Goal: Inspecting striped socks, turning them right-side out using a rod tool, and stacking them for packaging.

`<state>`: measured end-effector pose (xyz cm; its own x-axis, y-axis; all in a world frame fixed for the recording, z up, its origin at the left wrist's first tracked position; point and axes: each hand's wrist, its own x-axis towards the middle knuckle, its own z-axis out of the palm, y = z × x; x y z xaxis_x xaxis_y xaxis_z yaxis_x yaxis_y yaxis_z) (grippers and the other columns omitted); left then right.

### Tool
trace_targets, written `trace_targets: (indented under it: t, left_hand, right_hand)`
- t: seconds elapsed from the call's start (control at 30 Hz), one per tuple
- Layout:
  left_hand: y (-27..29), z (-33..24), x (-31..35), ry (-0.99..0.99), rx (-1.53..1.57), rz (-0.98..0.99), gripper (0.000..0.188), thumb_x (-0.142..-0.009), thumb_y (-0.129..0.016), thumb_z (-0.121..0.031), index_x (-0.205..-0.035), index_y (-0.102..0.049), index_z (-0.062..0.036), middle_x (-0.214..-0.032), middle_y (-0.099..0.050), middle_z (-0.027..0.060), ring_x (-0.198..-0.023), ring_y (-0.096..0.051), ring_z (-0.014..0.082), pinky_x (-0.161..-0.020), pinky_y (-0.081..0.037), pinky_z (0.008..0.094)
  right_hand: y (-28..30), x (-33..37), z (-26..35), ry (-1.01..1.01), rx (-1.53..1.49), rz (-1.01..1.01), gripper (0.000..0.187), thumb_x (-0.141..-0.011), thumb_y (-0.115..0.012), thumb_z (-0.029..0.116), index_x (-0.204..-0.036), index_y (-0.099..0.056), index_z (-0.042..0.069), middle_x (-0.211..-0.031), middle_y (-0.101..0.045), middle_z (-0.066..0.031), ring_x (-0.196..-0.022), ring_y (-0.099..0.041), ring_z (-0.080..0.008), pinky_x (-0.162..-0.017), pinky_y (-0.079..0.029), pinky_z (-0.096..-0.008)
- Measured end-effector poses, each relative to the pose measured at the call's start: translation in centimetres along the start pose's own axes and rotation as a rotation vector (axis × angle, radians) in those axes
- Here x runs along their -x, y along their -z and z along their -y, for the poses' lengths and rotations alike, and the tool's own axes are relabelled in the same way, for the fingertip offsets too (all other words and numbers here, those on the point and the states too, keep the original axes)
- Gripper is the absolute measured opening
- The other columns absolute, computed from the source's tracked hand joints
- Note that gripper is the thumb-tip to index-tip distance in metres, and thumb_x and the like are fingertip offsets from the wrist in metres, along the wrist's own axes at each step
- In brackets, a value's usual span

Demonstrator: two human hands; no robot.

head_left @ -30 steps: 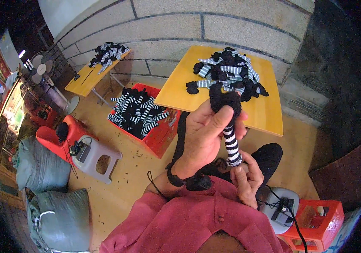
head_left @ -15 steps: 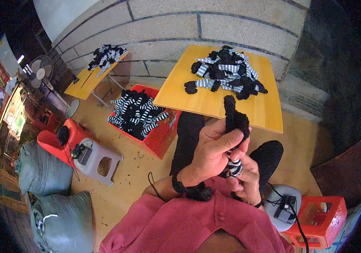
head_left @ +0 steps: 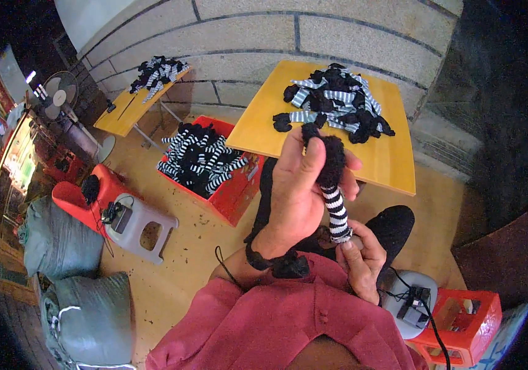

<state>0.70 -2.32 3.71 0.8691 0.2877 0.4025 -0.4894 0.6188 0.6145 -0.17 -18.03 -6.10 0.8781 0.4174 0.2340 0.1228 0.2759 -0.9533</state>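
Mid-stretch above the yellow wooden table: left hand clasping the black toe of a black-and-white striped knitted sock, right hand pinching its cuff, seemingly; next, likely laying it down flat.

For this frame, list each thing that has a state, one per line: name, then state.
Striped sock: held upright between both hands.
Left hand: closed around its black top.
Right hand: pinching its lower end.
Red crate: filled with socks.
Yellow table: sock pile on top.
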Motion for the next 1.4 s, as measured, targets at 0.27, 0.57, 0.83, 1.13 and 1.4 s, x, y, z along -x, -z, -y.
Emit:
trace_targets:
  t: [0.27,0.57,0.83,1.13,1.4]
  left_hand:
    - [0.0,0.0,-0.3,0.001,0.020,-0.045,0.026,-0.094,-0.041,-0.029,-0.104,-0.044,-0.0054,-0.091,-0.058,0.0125,-0.077,-0.060,0.0225,-0.068,-0.051,0.0335]
    - [0.8,1.0,0.3,-0.036,0.111,-0.097,0.014,-0.085,-0.060,-0.009,-0.095,-0.052,-0.0039,-0.091,-0.060,0.0023,-0.076,-0.054,0.0083,-0.066,-0.041,0.0196]
    - [2.1,1.5,0.1,-0.121,0.001,-0.033,0.013,-0.088,-0.054,-0.013,-0.098,-0.048,-0.0066,-0.096,-0.060,0.0121,-0.090,-0.059,0.0224,-0.080,-0.047,0.0370]
    - [1.2,1.2,-0.2,-0.034,0.031,0.058,0.013,-0.087,-0.055,-0.011,-0.095,-0.048,-0.0036,-0.092,-0.062,0.0163,-0.081,-0.063,0.0265,-0.077,-0.052,0.0414]
    - [2.8,2.3,0.4,-0.074,-0.049,0.065,0.013,-0.087,-0.055,-0.013,-0.096,-0.051,-0.0029,-0.093,-0.062,0.0122,-0.084,-0.062,0.0244,-0.079,-0.051,0.0416]
  right_hand:
    - [0.1,0.1,0.1,0.044,-0.030,-0.062,0.031,-0.084,-0.057,0.006,-0.113,-0.051,-0.006,-0.063,-0.053,0.0008,-0.055,-0.046,-0.0046,-0.050,-0.035,-0.0187]
    - [0.4,-0.1,0.2,-0.060,-0.420,0.006,0.035,-0.086,-0.056,0.010,-0.116,-0.048,-0.005,-0.064,-0.055,-0.0027,-0.049,-0.045,-0.0058,-0.041,-0.031,-0.0173]
    - [1.1,-0.2,0.0,-0.101,-0.297,0.015,0.028,-0.086,-0.056,0.009,-0.111,-0.053,-0.003,-0.063,-0.056,-0.0027,-0.048,-0.045,-0.0058,-0.040,-0.031,-0.0185]
    - [1.5,-1.0,-0.1,0.389,0.442,-0.137,0.011,-0.085,-0.056,0.004,-0.091,-0.061,-0.003,-0.061,-0.055,-0.0010,-0.045,-0.043,-0.0044,-0.040,-0.030,-0.0188]
    - [1.7,-0.2,-0.9,0.014,-0.318,-0.003,0.018,-0.084,-0.058,0.010,-0.097,-0.058,-0.002,-0.061,-0.056,-0.0052,-0.043,-0.043,-0.0073,-0.038,-0.030,-0.0196]
